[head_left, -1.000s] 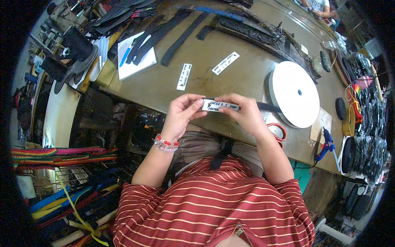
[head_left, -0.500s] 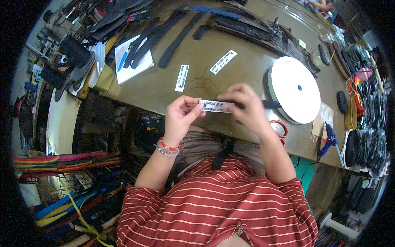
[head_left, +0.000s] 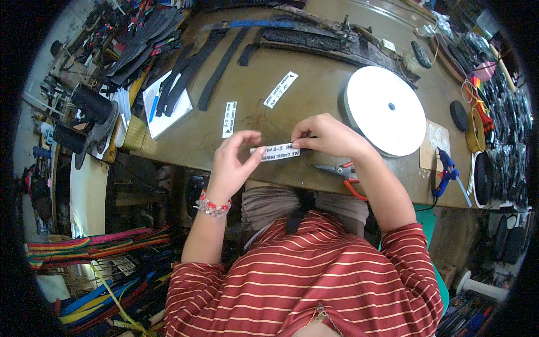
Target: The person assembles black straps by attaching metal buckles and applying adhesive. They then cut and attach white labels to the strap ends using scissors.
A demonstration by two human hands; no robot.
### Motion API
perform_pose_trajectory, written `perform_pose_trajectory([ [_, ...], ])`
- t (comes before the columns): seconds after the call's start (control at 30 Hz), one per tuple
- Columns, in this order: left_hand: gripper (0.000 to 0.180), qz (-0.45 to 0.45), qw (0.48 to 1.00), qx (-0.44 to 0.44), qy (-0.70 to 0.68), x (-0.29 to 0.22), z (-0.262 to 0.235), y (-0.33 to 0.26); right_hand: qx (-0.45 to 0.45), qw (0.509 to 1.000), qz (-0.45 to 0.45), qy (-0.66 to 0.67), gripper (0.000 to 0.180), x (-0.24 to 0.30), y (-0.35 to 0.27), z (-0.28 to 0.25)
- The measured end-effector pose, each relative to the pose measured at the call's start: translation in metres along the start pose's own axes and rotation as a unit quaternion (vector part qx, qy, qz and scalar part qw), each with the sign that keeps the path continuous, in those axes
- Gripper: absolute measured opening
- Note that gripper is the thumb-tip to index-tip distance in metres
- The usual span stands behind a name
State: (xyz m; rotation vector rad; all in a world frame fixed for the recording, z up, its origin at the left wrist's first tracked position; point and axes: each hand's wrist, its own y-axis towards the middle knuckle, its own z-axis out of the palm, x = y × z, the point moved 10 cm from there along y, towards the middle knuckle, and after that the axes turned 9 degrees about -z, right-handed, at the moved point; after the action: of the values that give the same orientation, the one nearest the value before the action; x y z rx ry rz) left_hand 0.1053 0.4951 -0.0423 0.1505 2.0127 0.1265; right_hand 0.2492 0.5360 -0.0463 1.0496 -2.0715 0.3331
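I hold a small white label strip [head_left: 276, 151] with dark handwriting over the near edge of the brown worktable [head_left: 314, 95]. My left hand [head_left: 233, 165], with a beaded bracelet at the wrist, pinches the strip's left end. My right hand [head_left: 328, 136] pinches its right end. Two more white label strips [head_left: 229, 119] [head_left: 281, 89] lie flat on the table just beyond my hands. Red-handled scissors [head_left: 343, 173] rest on the table under my right wrist.
A big white tape roll [head_left: 386, 110] lies flat to the right. Black straps [head_left: 219, 67] and a white paper pad [head_left: 163, 104] lie at the far left. A blue glue gun [head_left: 447, 168] and dark round parts sit at the right edge. Coloured webbing [head_left: 90, 247] lies low left.
My hands have shifted a little on the strip; my right hand now grips its right end with the fingers less spread. The strip stays level between both hands.
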Motion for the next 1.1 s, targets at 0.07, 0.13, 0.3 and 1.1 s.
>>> perform_pose_trajectory([
  [0.07, 0.026, 0.152, 0.965, 0.002, 0.214, -0.037, 0.013, 0.002, 0.02, 0.999, -0.028, -0.007, 0.015, 0.008, 0.003, 0.003],
  [0.13, 0.025, 0.101, 0.971, 0.102, 0.193, -0.033, 0.034, 0.011, 0.029, 0.999, -0.012, -0.036, 0.016, 0.014, 0.003, 0.002],
  [0.3, 0.019, -0.068, 0.977, 0.188, 0.078, -0.003, 0.052, 0.021, -0.129, 0.959, 0.01, -0.252, 0.03, 0.047, -0.049, -0.04],
  [1.1, 0.011, -0.224, 0.904, 0.234, -0.28, 0.026, 0.081, -0.025, -0.105, 0.93, 0.262, 0.234, 0.04, -0.003, -0.156, 0.092],
])
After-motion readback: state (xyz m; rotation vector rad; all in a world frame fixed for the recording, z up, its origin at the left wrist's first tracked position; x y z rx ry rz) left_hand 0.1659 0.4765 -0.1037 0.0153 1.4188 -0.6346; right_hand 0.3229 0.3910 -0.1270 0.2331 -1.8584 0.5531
